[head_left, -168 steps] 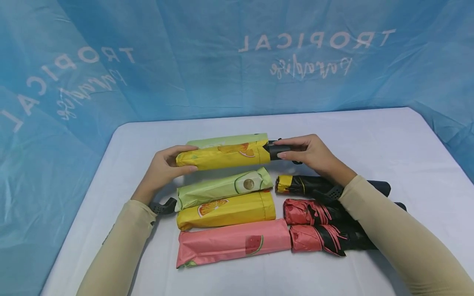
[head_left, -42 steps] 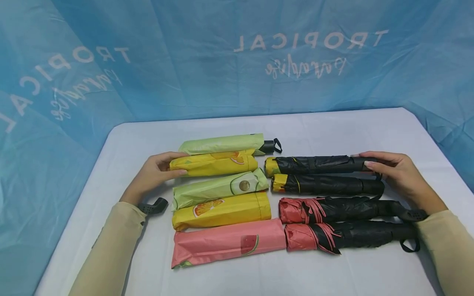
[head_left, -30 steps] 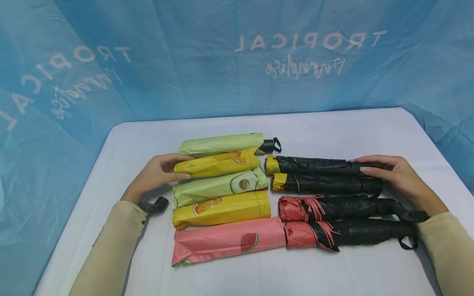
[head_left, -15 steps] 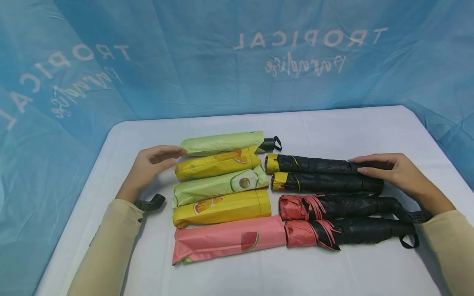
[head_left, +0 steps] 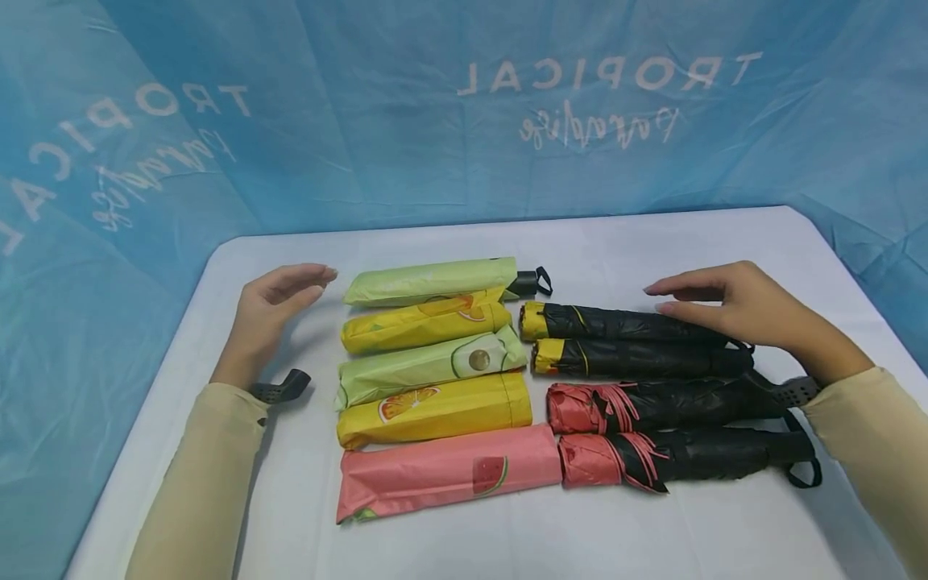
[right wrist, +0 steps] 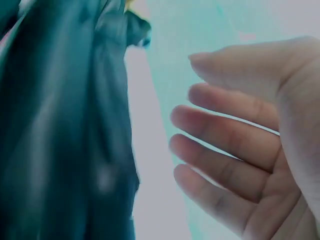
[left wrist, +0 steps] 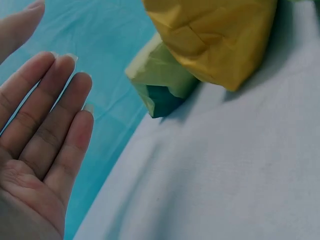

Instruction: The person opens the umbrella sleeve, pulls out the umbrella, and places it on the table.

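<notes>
My left hand hovers over the table's left side, fingers loosely extended and holding nothing. Nearest to it are the back green sleeve, from which a black umbrella handle sticks out, and the flat yellow orange-print sleeve. In the left wrist view, the palm and fingers of that hand are bare. Above the rearmost folded black umbrella with a yellow end, my right hand is held with relaxed fingers, apart from it. Dark folded canopy fills the right wrist view's left side.
Stacked toward the front lie a green avocado sleeve, a second yellow sleeve and a pink watermelon sleeve. Beside them are another yellow-ended umbrella and two red-ended umbrellas. Blue curtain hangs behind the white table.
The yellow sleeve and its umbrella, held together at first, are now apart and lying on the table. Both hands have let go; the left moved away left, the right lifted and shifted back.
</notes>
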Demonstrator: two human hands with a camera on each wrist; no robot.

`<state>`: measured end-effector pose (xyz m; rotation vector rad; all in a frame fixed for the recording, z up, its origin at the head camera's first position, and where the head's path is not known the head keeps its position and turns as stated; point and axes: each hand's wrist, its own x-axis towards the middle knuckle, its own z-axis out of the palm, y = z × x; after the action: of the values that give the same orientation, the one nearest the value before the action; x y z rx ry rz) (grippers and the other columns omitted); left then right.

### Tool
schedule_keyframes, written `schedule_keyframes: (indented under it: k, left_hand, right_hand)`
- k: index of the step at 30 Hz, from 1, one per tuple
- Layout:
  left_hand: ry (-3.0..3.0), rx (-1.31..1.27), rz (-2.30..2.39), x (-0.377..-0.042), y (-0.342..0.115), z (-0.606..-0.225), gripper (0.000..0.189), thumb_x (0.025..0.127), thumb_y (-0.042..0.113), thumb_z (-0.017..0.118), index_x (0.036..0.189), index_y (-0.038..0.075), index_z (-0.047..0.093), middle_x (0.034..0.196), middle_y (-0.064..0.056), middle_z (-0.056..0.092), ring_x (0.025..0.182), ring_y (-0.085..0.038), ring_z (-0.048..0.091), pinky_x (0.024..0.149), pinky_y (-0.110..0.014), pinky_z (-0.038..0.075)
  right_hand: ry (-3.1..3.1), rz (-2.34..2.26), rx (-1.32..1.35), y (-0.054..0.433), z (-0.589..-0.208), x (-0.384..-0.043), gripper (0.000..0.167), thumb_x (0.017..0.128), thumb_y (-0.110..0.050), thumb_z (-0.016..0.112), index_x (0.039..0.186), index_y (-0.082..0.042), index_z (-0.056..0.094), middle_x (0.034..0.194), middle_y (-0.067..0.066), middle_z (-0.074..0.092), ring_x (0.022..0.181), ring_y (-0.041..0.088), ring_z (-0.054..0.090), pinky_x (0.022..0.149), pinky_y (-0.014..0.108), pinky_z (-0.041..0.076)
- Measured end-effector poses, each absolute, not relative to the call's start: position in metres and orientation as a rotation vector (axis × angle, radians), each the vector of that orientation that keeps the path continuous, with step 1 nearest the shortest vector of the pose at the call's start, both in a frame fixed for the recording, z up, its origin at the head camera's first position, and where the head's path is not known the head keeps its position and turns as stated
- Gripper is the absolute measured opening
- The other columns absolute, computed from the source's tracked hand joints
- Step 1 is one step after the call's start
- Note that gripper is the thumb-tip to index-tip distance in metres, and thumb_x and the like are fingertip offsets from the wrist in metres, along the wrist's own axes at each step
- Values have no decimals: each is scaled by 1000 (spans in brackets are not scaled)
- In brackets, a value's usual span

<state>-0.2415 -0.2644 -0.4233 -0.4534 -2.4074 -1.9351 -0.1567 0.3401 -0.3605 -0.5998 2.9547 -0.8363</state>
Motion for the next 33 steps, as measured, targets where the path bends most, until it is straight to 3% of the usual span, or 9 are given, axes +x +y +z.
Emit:
schedule_keyframes:
  k: [6,13,15,19,28,33]
  left_hand:
    - [-2488,-458,-1874,-246,-263,-432,37,99,14,71,135,10,66,135,-7,66,127,-20,59,102,-20,47]
    - [-2531,-448,-1849,-250,-257,-435,42,97,17,74,137,10,65,139,-6,63,132,-21,55,106,-22,45]
    - [-2559,-456,-1833,-250,-252,-434,45,96,19,75,138,10,64,141,-5,62,134,-18,54,109,-24,43]
    - [-2591,-486,-1858,-247,-239,-430,52,95,20,77,141,6,60,145,-8,58,138,-21,50,114,-32,39]
    - [-2705,-513,-1849,-250,-228,-423,59,94,24,78,147,12,55,151,-2,53,143,-19,44,116,-31,36]
    - [-2792,-584,-1810,-253,-223,-422,63,93,26,79,149,14,54,152,0,51,143,-18,44,117,-36,36]
  right_hand:
    - [2892,-990,-776,282,-341,-187,28,95,-22,77,123,-21,76,119,-4,74,107,9,69,85,20,55]
    - [2765,-1069,-919,222,-344,-224,31,94,-23,78,124,-17,75,120,-1,74,107,17,69,89,46,58]
    - [2733,-1101,-861,211,-352,-232,31,94,-24,77,124,-16,75,120,2,73,104,17,70,88,45,58]
    - [2702,-1139,-761,202,-376,-241,30,94,-25,78,123,-16,76,120,3,74,100,14,69,83,42,57]
    - [2670,-1190,-667,205,-417,-250,39,91,-22,81,129,-19,72,131,2,68,112,17,67,94,43,56]
    - [2662,-1152,-648,201,-420,-250,51,91,-26,81,138,-13,65,137,7,64,121,25,63,102,48,51]
